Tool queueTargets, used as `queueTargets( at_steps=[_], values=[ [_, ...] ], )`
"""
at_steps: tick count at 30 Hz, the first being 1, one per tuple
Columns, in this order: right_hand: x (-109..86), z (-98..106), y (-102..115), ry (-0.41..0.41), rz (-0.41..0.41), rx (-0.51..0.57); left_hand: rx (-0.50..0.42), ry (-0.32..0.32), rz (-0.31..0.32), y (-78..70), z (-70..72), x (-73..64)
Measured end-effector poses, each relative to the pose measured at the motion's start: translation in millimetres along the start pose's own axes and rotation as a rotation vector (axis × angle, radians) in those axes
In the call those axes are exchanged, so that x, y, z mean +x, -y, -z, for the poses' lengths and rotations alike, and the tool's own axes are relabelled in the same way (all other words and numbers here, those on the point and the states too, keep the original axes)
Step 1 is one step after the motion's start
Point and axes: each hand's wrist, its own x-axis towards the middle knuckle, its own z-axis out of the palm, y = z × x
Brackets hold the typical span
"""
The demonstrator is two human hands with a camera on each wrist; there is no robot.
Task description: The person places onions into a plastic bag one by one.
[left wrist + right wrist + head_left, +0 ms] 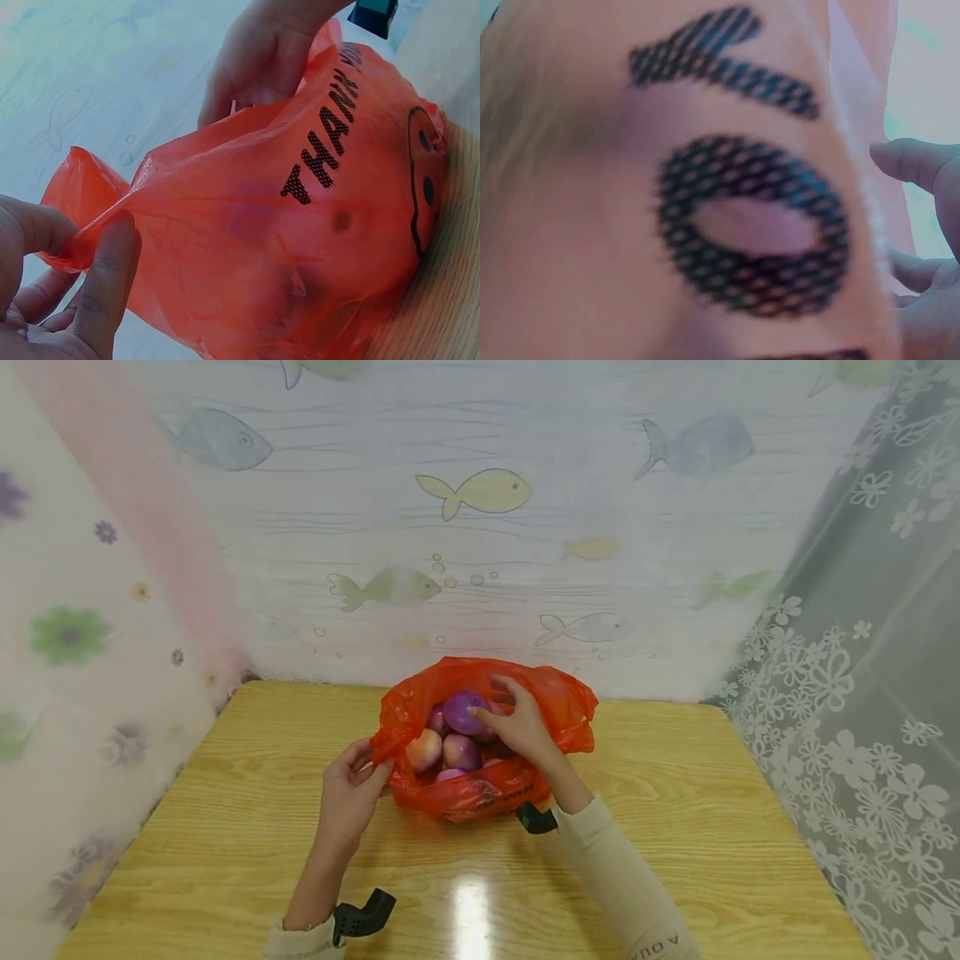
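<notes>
**Hand in the bag, first onion barely lifted**

The orange plastic bag (480, 739) sits near the back of the wooden table (675, 827), mouth wide open. The left hand (351, 793) pinches the bag's near-left edge between thumb and fingers; the left wrist view shows that plastic squeezed tight, the film drawn into a ridge. That holds the opening up.

The right hand (517, 722) is down inside the mouth, fingers curled over a purple onion (465, 712) that rides at the top of the pile. I would call it a hold, thumb one side and fingers the other, though the far fingers are hidden behind the onion. The right wrist view shows only the bag's black print up close and a few fingertips past its edge.

Several more onions lie lower in the bag, one paler and peach-coloured (424, 750), others purple. None is on the table around the bag. So, as I judge it, the emptying has only just begun: bag open, one onion in hand, the rest still inside.
</notes>
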Motion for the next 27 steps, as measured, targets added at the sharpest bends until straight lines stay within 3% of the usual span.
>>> queueTargets(
  at_steps=[10, 16, 20, 23, 27],
  values=[
    [-14.7, 3, 7, 0.026, 0.07, 0.029, 0.017, 0.015, 0.014, -1.9, 2.2, 1.3],
    [-33.3, 13, 29, 0.02, 0.131, 0.04, 0.088, 0.076, 0.02, -5.5, 8.4, 2.0],
    [-48.1, 29, 47, -0.049, 0.223, 0.039, 0.17, 0.199, -0.003, -9.3, 24.7, 2.1],
    [-57.1, 46, 51, -0.136, 0.325, 0.039, 0.244, 0.259, -0.071, -11.5, 43.6, 0.8],
    [-67.1, 71, 40, -0.294, 0.466, 0.031, 0.358, 0.184, -0.198, -11.7, 66.8, -1.4]
  ],
)
